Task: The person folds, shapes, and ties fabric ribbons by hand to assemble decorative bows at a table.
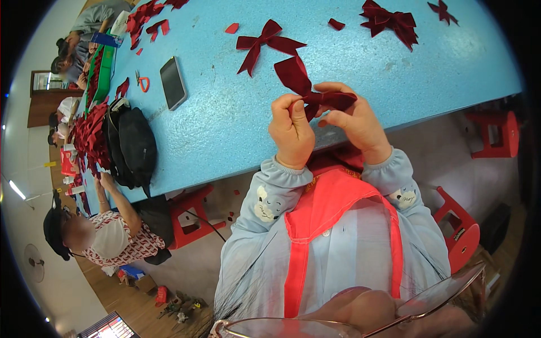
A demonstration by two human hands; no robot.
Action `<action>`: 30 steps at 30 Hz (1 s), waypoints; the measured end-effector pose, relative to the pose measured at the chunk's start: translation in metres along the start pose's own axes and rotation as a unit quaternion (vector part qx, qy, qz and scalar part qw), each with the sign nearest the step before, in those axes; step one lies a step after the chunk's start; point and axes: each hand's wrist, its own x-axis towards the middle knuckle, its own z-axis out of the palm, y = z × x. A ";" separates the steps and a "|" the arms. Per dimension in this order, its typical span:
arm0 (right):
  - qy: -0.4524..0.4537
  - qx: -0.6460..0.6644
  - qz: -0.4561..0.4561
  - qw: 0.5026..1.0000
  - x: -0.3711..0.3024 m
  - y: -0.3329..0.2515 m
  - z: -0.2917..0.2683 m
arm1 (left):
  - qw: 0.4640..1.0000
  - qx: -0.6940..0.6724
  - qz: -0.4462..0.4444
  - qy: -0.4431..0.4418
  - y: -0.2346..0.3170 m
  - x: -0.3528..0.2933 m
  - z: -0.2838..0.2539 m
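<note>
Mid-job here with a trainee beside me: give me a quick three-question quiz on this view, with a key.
1. True or false: the phone lies left of the held bow.
2. Which touches the held bow: A) left only; B) right only; C) both hands?
3. Fill in: the black bag lies on a ____ table.

Key: 1. True. 2. C, left hand and right hand. 3. Blue.

Your left hand (292, 134) pinches the dark red bow (300, 81) near its knot, while your right hand (365, 124) holds its right loop, above the near edge of the blue table (225, 129). Beyond lies a second bow (262, 43); leftward, a phone (173, 83), orange-handled scissors (145, 85) and a black bag (134, 143).
</note>
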 end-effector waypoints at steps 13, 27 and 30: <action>-0.054 -0.089 0.067 0.992 -0.003 0.001 -0.013 | 0.972 0.060 0.094 -0.206 0.008 0.007 -0.014; -0.077 -0.040 0.075 0.993 0.001 0.010 -0.032 | 0.816 -0.389 -0.357 -0.234 0.014 0.001 -0.018; 0.026 0.005 0.087 0.996 0.002 0.007 -0.022 | 0.890 -0.283 -0.331 -0.138 0.021 0.003 -0.013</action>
